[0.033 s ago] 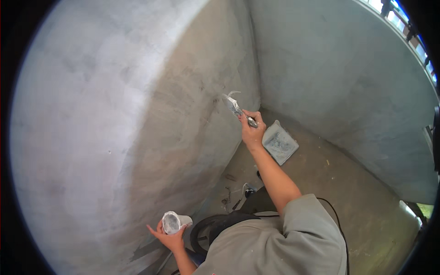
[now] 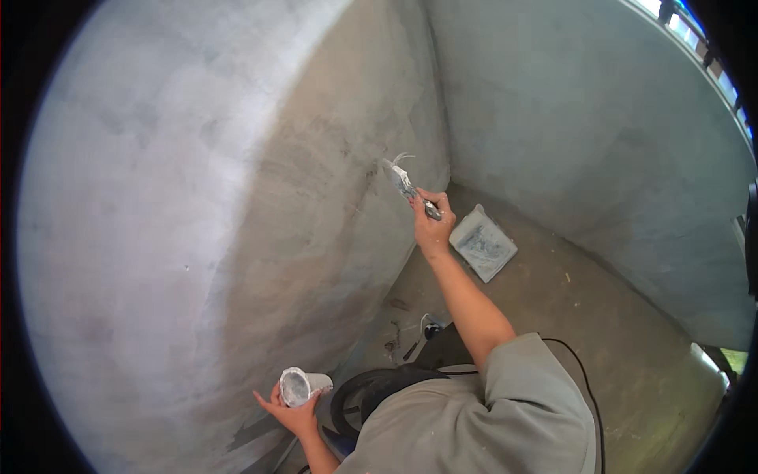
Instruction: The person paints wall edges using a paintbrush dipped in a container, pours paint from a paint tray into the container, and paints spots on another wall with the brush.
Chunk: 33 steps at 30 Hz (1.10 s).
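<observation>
My right hand (image 2: pixel 433 222) is closed round the handle of a paintbrush (image 2: pixel 404 184) smeared with white. The brush's tip is at the grey wall (image 2: pixel 316 189) on the left, near a few dark scuffs; a thin pale curved strand stands out beside the tip. Low down near the same wall, my left hand (image 2: pixel 297 415) grips a white cup (image 2: pixel 319 382), its fingers partly hidden behind it. The cup is tilted so that its mouth faces me, and greyish-white residue coats its inside and rim.
A square, paint-stained tray (image 2: pixel 484 244) lies on the brown floor (image 2: pixel 545 292) near the corner. A second grey wall (image 2: pixel 584 110) rises on the right. Below are a dark-handled tool (image 2: pixel 413 347), a black ring-shaped object (image 2: pixel 347 395) and a black cable (image 2: pixel 586 371).
The view has shifted very slightly. Both hands keep their holds, and the brush stays at nearly the same spot on the wall.
</observation>
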Motion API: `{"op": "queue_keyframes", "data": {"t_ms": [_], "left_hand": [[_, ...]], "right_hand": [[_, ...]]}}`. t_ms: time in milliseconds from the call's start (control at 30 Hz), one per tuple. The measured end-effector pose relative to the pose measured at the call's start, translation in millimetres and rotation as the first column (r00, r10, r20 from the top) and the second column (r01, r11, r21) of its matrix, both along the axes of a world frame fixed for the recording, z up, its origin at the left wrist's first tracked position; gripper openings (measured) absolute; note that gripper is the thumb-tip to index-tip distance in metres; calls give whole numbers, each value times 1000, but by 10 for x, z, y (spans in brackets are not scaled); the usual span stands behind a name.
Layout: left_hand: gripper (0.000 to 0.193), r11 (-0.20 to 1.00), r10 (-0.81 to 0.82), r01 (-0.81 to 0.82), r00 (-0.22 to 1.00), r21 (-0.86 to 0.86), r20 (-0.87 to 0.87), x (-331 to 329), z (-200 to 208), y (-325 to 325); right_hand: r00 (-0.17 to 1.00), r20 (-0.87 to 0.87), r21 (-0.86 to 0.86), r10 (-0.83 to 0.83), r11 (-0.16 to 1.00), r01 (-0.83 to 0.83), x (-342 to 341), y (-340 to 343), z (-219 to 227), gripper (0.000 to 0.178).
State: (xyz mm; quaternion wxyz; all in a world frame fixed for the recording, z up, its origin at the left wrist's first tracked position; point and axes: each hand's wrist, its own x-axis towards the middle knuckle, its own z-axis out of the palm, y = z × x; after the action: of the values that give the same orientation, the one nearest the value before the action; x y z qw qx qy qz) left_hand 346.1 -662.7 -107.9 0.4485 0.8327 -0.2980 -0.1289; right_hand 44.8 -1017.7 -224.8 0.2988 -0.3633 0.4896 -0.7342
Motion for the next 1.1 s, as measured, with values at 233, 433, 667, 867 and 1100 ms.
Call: {"op": "queue_keyframes", "data": {"t_ms": [233,433,667,867,1100], "left_hand": [[149,998,28,-32,996,46,90,-180,239,0],[148,999,-6,1,994,53,106,-164,258,-24],[147,997,-23,12,988,70,151,-180,298,-55],[147,992,-26,3,983,127,181,-155,324,-66],[141,993,-81,63,980,104,184,-177,366,-93]], "right_hand": [[982,49,48,184,981,-186,351,356,-160,8],[796,299,-77,526,845,-529,152,875,-77,7],[951,48,-8,304,953,-304,-305,19,-206,7],[997,-62,-9,-43,999,42,-335,-212,-314,16],[896,25,40,444,895,-445,426,823,-30,23]]}}
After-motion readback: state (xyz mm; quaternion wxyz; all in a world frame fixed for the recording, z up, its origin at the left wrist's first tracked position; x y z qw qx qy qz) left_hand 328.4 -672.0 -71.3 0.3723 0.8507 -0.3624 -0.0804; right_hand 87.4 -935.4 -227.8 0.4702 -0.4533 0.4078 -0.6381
